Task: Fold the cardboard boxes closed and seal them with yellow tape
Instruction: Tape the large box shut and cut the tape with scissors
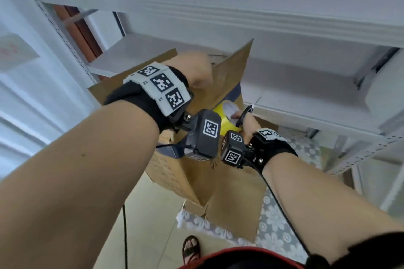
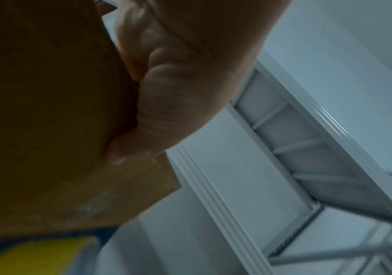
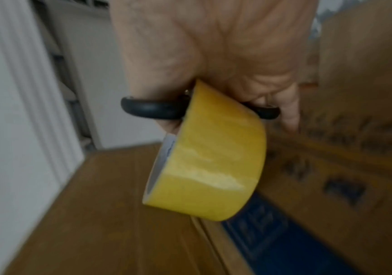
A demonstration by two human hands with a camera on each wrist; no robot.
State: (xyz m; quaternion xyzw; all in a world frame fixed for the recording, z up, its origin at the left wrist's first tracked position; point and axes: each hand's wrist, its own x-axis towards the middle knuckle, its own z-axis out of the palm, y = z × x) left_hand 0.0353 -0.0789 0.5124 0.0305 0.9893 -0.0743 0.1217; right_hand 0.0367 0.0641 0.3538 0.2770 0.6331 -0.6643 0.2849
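The cardboard box (image 1: 220,159) stood on a floral-patterned mat (image 1: 282,231) on the floor, directly in front of white metal shelving (image 1: 284,85). Its top was open, with flaps raised. One tall flap (image 1: 231,72) stood upright on the far side.

The left hand (image 1: 194,72) gripped the upper edge of that flap. In the left wrist view the fingers (image 2: 164,104) were curled together over the cardboard edge, the thumb tip pressed against the flap's face. A blue printed band and a yellow patch appeared at the bottom of that view, both blurred.

The right hand (image 1: 247,124) held a roll of yellow tape (image 1: 227,116) over the box opening, near the base of the raised flap. The right wrist view showed the roll (image 3: 209,158) hanging from the fingers, which passed through its core, the white inner core facing left. A pair of scissors with black handle loops (image 3: 152,109) was carried in the same hand, a loop showing on either side of the roll. One finger (image 3: 289,113) pointed downward towards the printed cardboard; whether it touched could not be determined, owing to motion blur.

No tape was visible on the box's flaps. A sandalled foot (image 1: 191,249) stood on the tiled floor beside the mat.
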